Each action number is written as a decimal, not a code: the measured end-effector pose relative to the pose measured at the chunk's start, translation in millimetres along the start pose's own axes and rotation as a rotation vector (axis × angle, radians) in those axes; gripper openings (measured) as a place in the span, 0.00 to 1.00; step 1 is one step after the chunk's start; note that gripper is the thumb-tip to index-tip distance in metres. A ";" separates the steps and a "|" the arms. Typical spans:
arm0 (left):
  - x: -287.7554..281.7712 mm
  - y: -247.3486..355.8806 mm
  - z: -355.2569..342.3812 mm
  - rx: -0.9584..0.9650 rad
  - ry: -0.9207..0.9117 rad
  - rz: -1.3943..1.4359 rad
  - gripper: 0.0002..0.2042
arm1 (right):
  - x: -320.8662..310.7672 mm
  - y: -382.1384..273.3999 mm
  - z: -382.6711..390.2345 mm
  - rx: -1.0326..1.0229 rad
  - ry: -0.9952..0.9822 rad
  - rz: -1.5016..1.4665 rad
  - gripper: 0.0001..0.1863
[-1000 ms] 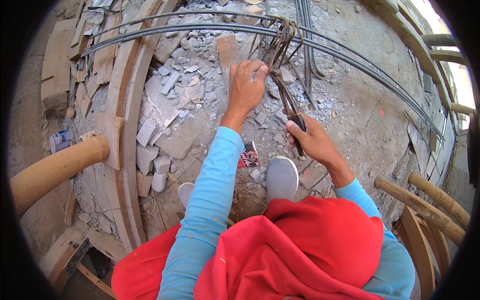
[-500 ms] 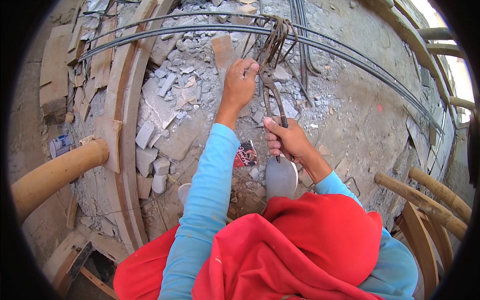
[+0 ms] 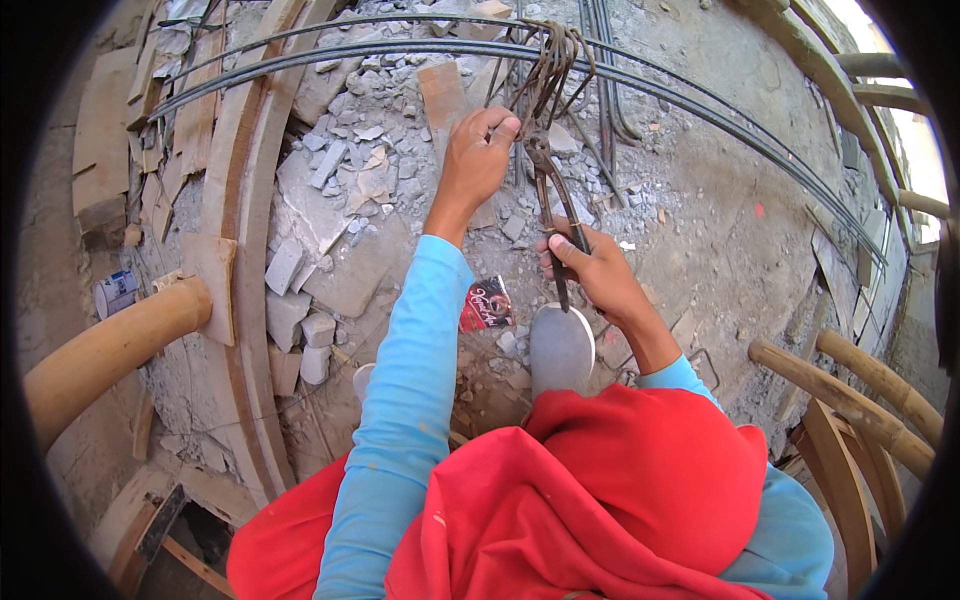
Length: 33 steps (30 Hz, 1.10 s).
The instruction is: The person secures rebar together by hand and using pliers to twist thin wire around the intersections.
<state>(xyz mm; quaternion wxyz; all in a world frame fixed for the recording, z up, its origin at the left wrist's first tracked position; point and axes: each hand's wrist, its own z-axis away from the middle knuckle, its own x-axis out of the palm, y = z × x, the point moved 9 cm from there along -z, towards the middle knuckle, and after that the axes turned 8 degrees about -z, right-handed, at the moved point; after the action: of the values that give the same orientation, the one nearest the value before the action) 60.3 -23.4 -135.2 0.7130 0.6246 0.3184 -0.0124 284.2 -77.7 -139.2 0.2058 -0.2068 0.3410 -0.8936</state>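
Observation:
My right hand [image 3: 600, 268] is wrapped round the dark handles of a pair of pincers [image 3: 545, 172]. Their jaws point away from me, just below a bundle of bent, rusty steel stirrups [image 3: 555, 62]. These stirrups hang over long, dark reinforcing bars [image 3: 430, 48] that cross the upper part of the view. To the left of the pincer jaws my left hand [image 3: 476, 160] is closed with the thumb against the fingers. Whatever it may pinch is hidden, though thin steel rods run close by its knuckles.
Broken concrete rubble [image 3: 350, 170] covers the ground ahead. Curved wooden boards [image 3: 240, 230] run along the left, near a bamboo pole [image 3: 130, 345]. More bamboo poles [image 3: 850, 395] stick in from the right. A red and black packet [image 3: 487, 304] lies beside my grey shoe [image 3: 562, 350].
My right hand has shifted slightly up and right, and the pincers have turned a little, their jaws moving slightly right. My left hand stays closed in almost the same place.

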 end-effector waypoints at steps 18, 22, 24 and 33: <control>-5.9 8.5 5.2 0.045 0.094 0.020 0.09 | 8.5 -38.3 7.9 -0.229 0.118 0.498 0.32; -5.0 10.8 5.7 0.051 0.110 -0.004 0.09 | 6.5 -43.6 10.5 -0.363 0.218 0.579 0.27; -4.8 11.7 5.5 0.062 0.121 -0.024 0.08 | 5.8 -41.4 8.0 -0.330 0.256 0.598 0.23; -2.4 9.7 2.3 0.072 0.124 -0.021 0.09 | 5.3 12.3 -25.1 -0.030 0.046 0.104 0.13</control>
<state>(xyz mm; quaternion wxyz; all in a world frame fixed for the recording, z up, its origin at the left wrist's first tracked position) 63.4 -24.3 -125.5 0.6689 0.6459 0.3679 0.0073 269.8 -75.6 -163.7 0.2408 -0.1713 0.3692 -0.8811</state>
